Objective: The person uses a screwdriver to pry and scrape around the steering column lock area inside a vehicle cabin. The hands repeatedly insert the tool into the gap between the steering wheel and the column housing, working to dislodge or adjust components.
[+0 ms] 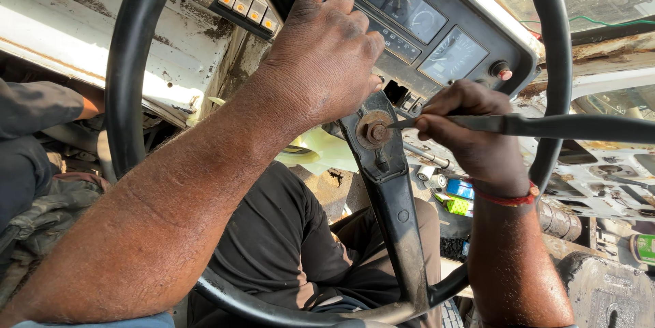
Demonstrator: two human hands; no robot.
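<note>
Progress looked early: rusty round hub nut [374, 131] sat on black steering wheel [129, 62]; your left hand [326, 55] gripped top spoke, right hand [471, 130] fingers pinched slim dark metal tool [546, 125] w/ tip at nut.

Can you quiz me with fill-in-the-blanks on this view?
1. The left hand grips the steering ____.
2. The right hand holds a long dark ____.
3. The tool tip touches the rusty hub ____.
4. A ____ band circles the right wrist.

Missing: wheel; tool; nut; red
</note>
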